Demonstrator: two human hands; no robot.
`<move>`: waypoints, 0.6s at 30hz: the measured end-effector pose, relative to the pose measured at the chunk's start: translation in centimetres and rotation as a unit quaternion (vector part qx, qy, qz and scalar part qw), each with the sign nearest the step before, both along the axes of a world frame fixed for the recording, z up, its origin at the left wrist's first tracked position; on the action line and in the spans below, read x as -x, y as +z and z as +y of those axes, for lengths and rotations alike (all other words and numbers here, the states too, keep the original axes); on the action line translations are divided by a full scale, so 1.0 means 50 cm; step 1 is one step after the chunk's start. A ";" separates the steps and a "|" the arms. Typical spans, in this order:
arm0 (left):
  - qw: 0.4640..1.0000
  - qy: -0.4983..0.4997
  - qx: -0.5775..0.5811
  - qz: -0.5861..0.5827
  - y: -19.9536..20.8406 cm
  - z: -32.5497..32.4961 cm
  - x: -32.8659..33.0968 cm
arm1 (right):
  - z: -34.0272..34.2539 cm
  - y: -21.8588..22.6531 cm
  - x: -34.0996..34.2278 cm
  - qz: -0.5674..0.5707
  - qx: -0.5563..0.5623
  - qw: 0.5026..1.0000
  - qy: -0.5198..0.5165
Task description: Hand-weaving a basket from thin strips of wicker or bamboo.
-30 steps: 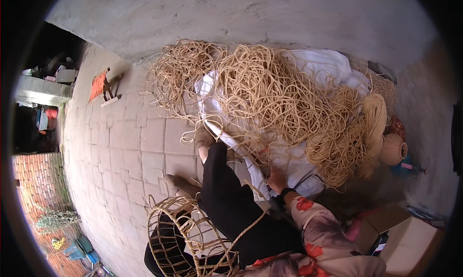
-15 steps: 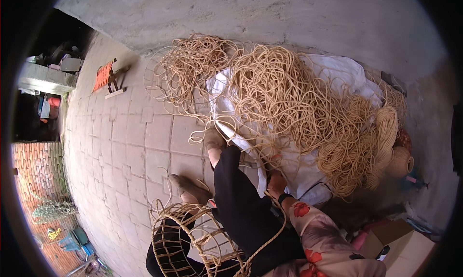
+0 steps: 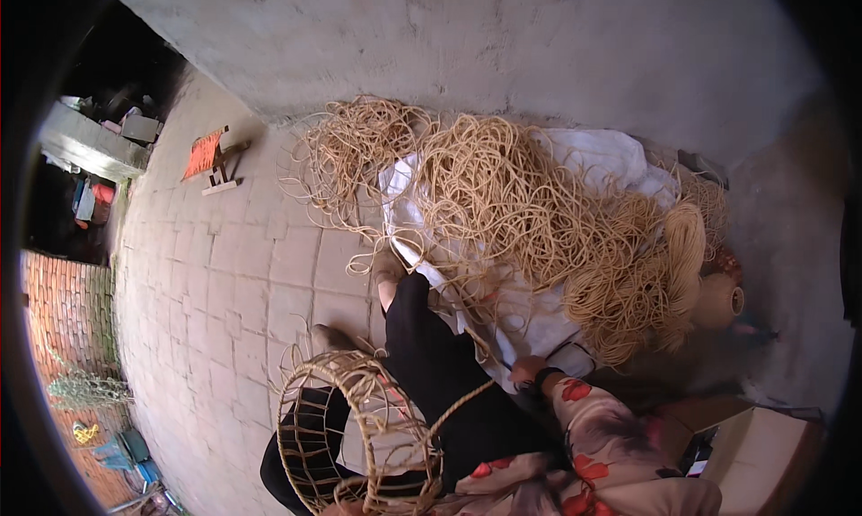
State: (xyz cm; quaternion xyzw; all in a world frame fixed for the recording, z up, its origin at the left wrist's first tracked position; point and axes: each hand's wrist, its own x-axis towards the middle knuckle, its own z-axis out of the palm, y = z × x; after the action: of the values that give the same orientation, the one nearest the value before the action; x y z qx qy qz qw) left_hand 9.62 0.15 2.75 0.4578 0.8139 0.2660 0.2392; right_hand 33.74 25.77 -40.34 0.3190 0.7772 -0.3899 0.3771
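A half-woven round rattan basket frame point(image 3: 359, 426) rests on my lap, against my black trouser leg point(image 3: 431, 363). My right hand point(image 3: 528, 370), with a dark wristband and a floral sleeve, is closed at the near edge of a white cloth point(image 3: 530, 323). A single rattan strand point(image 3: 462, 399) runs from the basket up to this hand. A large tangled pile of tan rattan strands point(image 3: 503, 202) lies on the cloth beyond it. My bare foot point(image 3: 388, 278) touches the pile's edge. My left hand is not visible.
A neat bundle of coiled rattan point(image 3: 684, 246) and a clay pot point(image 3: 718, 299) lie at the right. A cardboard box point(image 3: 763, 444) stands at the lower right. A small orange stool point(image 3: 211, 157) stands on the paved floor at the far left. A grey wall point(image 3: 503, 49) rises behind.
My right hand has drawn back a little from the rattan pile toward my body. The view has shifted slightly; the basket stays on my lap.
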 end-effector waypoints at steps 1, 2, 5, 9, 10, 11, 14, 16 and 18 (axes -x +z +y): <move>1.000 0.008 0.002 -0.010 0.002 -0.005 -0.006 | 0.001 0.020 -0.024 -0.029 -0.012 0.998 -0.051; 1.000 0.016 0.002 -0.020 0.002 -0.007 -0.009 | 0.011 0.037 -0.040 -0.013 -0.020 0.998 -0.051; 0.996 0.051 -0.069 -0.016 -0.005 -0.008 -0.024 | 0.053 0.087 -0.078 -0.035 -0.111 0.991 0.066; 0.996 0.070 -0.029 -0.052 0.005 -0.015 -0.008 | 0.142 0.181 -0.055 0.035 -0.249 0.937 -0.244; 0.995 0.072 -0.041 -0.056 0.009 -0.017 -0.005 | 0.162 0.219 -0.029 0.098 -0.279 0.914 -0.277; 0.997 0.061 -0.031 -0.048 0.014 -0.019 0.002 | 0.180 0.268 0.002 0.137 -0.319 0.880 -0.325; 0.999 0.031 -0.030 -0.031 0.018 -0.022 0.013 | 0.197 0.475 0.080 0.373 -0.320 0.836 -0.242; 0.998 0.022 -0.057 -0.034 0.012 -0.025 0.005 | 0.165 0.627 0.125 0.498 -0.234 0.818 -0.170; 0.998 0.008 -0.058 -0.021 0.005 -0.033 0.003 | 0.098 0.751 0.130 0.542 -0.201 0.813 -0.074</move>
State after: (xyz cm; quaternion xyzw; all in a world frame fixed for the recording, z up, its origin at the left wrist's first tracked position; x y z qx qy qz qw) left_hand 9.46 -1.49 3.02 0.4590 0.7953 0.3242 0.2274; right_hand 27.23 30.67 -2.81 0.1816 0.8905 -0.3618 -0.2078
